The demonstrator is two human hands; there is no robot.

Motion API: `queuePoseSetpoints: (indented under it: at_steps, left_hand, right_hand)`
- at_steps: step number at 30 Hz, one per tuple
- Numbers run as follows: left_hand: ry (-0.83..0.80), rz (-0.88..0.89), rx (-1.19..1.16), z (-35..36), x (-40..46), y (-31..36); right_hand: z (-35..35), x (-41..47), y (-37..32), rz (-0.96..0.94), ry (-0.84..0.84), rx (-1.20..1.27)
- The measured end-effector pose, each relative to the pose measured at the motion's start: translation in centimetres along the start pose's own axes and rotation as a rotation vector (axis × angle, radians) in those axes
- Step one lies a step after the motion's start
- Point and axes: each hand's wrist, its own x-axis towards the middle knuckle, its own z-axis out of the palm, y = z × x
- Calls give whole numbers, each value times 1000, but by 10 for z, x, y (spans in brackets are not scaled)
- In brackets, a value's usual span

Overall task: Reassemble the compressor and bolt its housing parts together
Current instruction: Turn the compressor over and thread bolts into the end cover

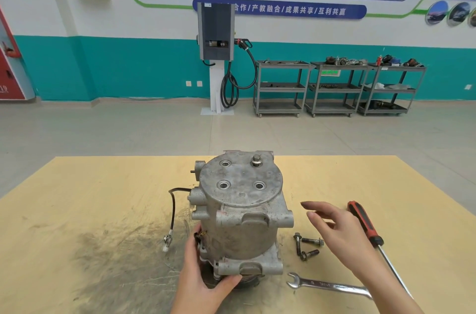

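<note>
On the yellow board [77, 197], near its middle and well back from every edge, the compressor [242, 213] stood upright, one bolt [256, 160] seated in its round top. The left hand [203, 280] gripped its lower flange, thumb curled across the front. The right hand [337, 234] hovered just right of the housing, fingers spread and holding nothing. Beneath that hand lay three loose bolts [306, 246], with a wrench [327, 285] nearer the front edge and a red-handled screwdriver [365, 226] beyond. Open board stretched to the left, past a black cable [172, 210].
</note>
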Motion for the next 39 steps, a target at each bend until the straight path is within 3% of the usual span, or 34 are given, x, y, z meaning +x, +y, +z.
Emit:
queuePoseSetpoints:
  at_steps: [14,20,22,26,31,39]
  left_hand:
    - [17,-6,-30,2,-1,3]
    - [7,-13,-42,2,-1,3]
    - [3,-24,-45,3,-1,4]
    - [11,-38,-47,4,-2,8]
    - [14,-46,-81,2,-1,2]
    - [-25,-37,-37,3,0,8]
  right_hand:
    - [16,-13,43,-58,-103,-790]
    - [17,-9,43,-60,-119,-864]
    - [14,-7,34,-65,-83,-800]
    - [-1,-3,-6,-80,113,-281]
    - [-22,-9,-78,-366,162,70]
    - [-12,-7,-135,-580,144,153]
